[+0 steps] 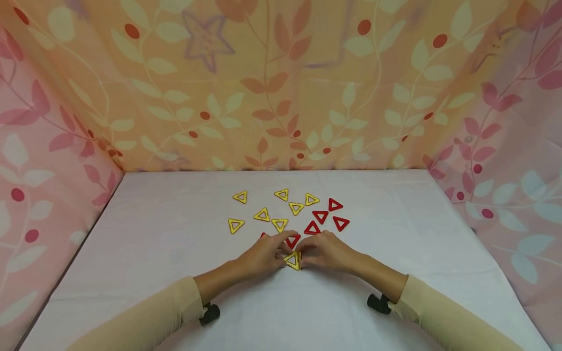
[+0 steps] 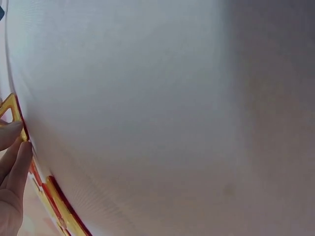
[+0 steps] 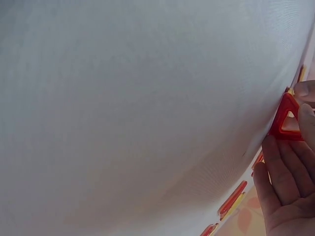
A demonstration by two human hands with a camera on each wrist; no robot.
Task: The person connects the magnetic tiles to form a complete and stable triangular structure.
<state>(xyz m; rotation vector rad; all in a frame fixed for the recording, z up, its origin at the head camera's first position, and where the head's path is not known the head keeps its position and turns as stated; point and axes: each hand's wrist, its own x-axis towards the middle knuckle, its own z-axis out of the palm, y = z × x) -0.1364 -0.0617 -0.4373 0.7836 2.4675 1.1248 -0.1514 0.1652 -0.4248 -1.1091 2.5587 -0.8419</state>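
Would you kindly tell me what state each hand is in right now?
Left hand: closed, pinching a yellow triangle.
Right hand: closed, pinching a red triangle.

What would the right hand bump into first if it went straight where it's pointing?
The right hand would probably meet the nearest yellow triangle first, with the left hand just beyond; depth is unclear.

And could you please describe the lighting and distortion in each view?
Head: fairly even light, soft shadows beneath the arms, triangles small but distinct; left wrist: dim, blurry dark band down the right, cloth edge bowed; right wrist: dim, darker upper left, edge also bowed.
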